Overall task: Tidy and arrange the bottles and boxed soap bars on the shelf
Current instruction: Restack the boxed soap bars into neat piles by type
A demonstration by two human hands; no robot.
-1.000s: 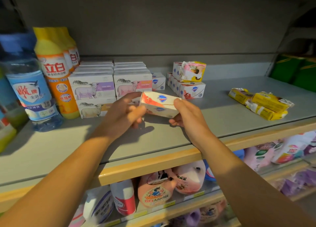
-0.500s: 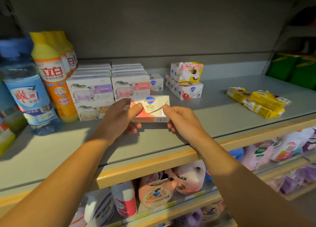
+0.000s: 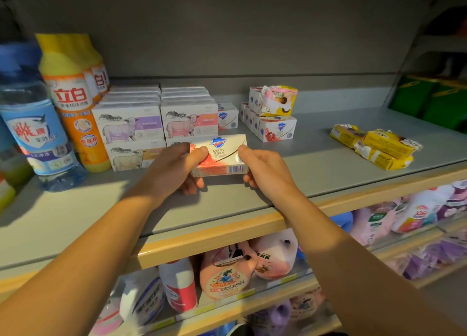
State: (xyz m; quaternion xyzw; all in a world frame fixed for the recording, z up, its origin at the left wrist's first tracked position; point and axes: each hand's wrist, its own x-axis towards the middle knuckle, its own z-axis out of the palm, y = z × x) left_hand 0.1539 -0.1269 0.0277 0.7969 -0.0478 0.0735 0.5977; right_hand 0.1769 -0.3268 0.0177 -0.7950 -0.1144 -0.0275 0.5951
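I hold 1 Safeguard soap box over the grey shelf with both hands.

My left hand and right hand each pinch 1 end, fingers curled; behind stand 4 front-facing sheep-print boxes, 1 blue-label bottle and 3 yellow packets.

Both forearms bare, no sleeves, hands ungloved.

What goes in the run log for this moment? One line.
left hand: grips soap box | right hand: grips it | box: above shelf, label up
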